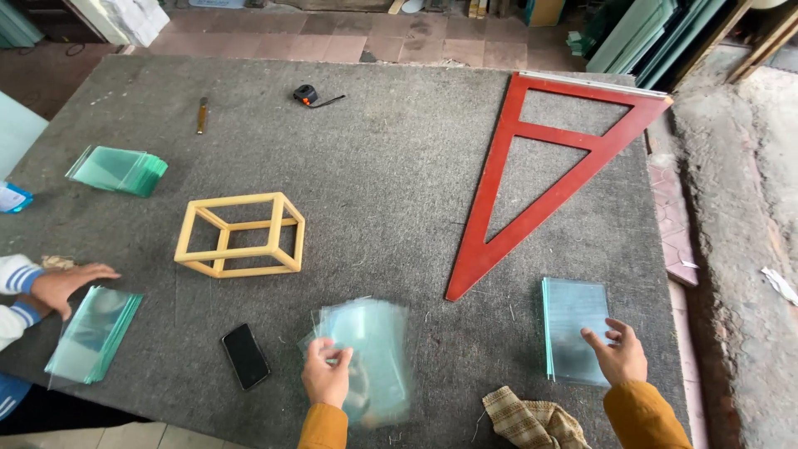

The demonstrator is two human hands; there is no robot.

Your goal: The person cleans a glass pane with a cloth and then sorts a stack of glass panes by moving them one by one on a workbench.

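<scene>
At the table's left edge a co-worker's hand point(71, 283) in a striped cuff rests flat beside a stack point(93, 333) of greenish glass panes. Farther up that edge lies a second stack point(118, 170). A yellow frame point(241, 235), an open box of wooden bars, stands left of centre, and a dark phone point(245, 356) lies face up near the front edge.

The person's left hand point(326, 374) is pinched on a pane point(374, 353) at its lower left corner, thumb on top, fingers beneath. The pane is blurred, so it seems to be lifted off the felt and in motion above the front edge. A one-corner pinch lets thin glass swing and flex; it would probably go better with the grip moved toward the middle of a side, the pane kept low over the felt, and its edges kept clear of the phone and frame.

A checked cloth point(532, 422) is bunched at the front edge between the two arms. The right hand point(619, 353) is spread wide, fingertips on the near end of a pile point(575, 328) of panes by the front right corner, holding nothing. Pressing flat there should keep the pile square; sliding one pane sideways before lifting would likely spare the edges.

A red triangle point(544, 179) lies on the right half of the table, with a tape measure point(306, 95) and a cutter point(201, 114) near the far edge.
</scene>
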